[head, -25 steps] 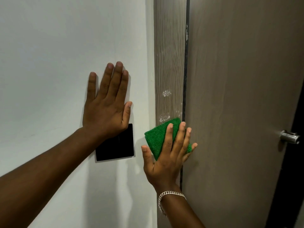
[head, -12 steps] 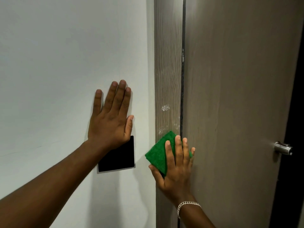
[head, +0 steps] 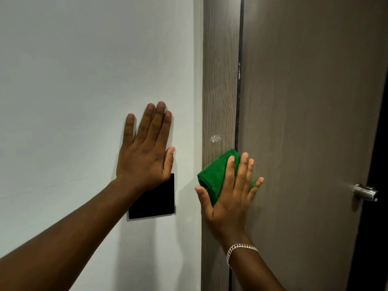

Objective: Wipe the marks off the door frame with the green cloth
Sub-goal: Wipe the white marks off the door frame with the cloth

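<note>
Pale grey wall (head: pixel 73 70) fills the left of the view, meeting a wood-grain door frame (head: pixel 220 80) with a brown door (head: pixel 304 101) to its right and a steel door handle (head: pixel 365 192) near the door's far edge. On the wall, a black switch plate (head: pixel 155 202) sits below the left hand (head: pixel 144 156), which lies flat with fingers spread, bracing against the paint and holding nothing.

The right hand (head: pixel 231 192), a silver bracelet (head: pixel 239 250) at its wrist, presses the folded green cloth (head: pixel 212 175) flat against the frame, fingers extended over it rather than pinching it; the fingertips reach across the dark gap onto the door. The cloth covers the frame's lower stretch, straddling its right edge.

A whitish mark (head: pixel 215 138) remains on the frame just above the cloth's top corner, untouched, and smaller pale flecks (head: pixel 239 71) show higher up along the dark edge strip. Whether anything lies under the cloth cannot be told.

The wiping looks to be in hand but unfinished. The next move seems to call for sliding the cloth upward over the white mark with firm palm pressure, keeping it on the narrow frame, then working toward the upper flecks.
</note>
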`<state>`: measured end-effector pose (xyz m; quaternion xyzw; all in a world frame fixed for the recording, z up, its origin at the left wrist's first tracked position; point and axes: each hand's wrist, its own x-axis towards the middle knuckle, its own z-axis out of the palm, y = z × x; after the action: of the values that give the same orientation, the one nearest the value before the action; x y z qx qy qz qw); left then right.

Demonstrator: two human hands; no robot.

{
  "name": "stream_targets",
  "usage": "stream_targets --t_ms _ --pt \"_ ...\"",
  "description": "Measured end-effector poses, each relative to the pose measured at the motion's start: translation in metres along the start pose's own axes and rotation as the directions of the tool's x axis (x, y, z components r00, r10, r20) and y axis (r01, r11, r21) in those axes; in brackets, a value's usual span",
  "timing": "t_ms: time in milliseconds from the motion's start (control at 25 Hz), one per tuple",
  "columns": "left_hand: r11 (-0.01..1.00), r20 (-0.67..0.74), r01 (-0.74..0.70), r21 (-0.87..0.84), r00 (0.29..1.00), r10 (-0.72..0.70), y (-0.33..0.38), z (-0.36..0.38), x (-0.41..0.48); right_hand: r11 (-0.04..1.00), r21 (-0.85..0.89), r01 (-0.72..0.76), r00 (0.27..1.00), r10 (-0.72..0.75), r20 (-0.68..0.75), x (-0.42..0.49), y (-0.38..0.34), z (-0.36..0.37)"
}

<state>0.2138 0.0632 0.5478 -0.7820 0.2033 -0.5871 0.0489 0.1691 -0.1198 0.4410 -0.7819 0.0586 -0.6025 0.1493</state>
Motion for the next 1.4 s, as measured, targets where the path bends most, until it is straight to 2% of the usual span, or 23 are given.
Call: stream_targets --t_ms 200,360,520,680,800,840,1000,1160,1320,1400 --pt "1.0 0.0 0.0 0.007 1.0 0.0 0.0 0.002 -0.002 0.994 -0.058 0.092 0.995 -0.089 0.052 -0.012 0.002 -0.004" --pt "1.0 -0.005 -0.003 0.007 1.0 0.003 -0.001 0.002 0.0 0.995 -0.075 0.07 0.997 -0.067 0.045 0.002 -0.005 -0.009" --pt "1.0 -0.004 0.001 0.001 1.0 -0.001 0.0 0.002 -0.002 0.98 -0.053 0.194 0.979 -0.189 0.079 -0.011 0.003 -0.011" --pt "1.0 -0.001 0.003 0.014 1.0 -0.003 -0.001 0.002 0.001 0.99 -0.058 0.128 0.992 -0.127 0.013 0.001 -0.01 -0.001" --pt "1.0 0.007 0.001 0.004 1.0 -0.001 0.0 0.001 0.0 0.966 -0.075 0.247 0.969 -0.245 0.029 -0.012 -0.001 0.0" --pt "1.0 0.003 0.004 0.003 1.0 -0.004 0.001 0.002 -0.001 0.967 -0.068 0.247 0.969 -0.246 0.021 -0.01 0.004 -0.001" --pt "1.0 -0.012 0.0 -0.006 1.0 0.0 -0.001 0.003 0.0 0.999 -0.019 0.048 0.996 -0.049 -0.081 0.016 -0.021 0.004" --pt "1.0 -0.011 -0.003 -0.008 1.0 0.003 0.0 0.001 -0.001 0.982 -0.032 0.188 0.981 -0.189 -0.037 -0.001 -0.009 0.001" --pt "1.0 -0.015 -0.003 -0.008 1.0 0.003 -0.001 0.003 0.0 1.0 0.022 0.002 0.993 0.001 -0.122 0.036 -0.023 -0.001" --pt "1.0 -0.022 -0.004 -0.015 1.0 0.004 -0.002 0.004 0.001 0.998 0.004 0.07 0.992 -0.069 -0.106 0.029 -0.025 0.0"
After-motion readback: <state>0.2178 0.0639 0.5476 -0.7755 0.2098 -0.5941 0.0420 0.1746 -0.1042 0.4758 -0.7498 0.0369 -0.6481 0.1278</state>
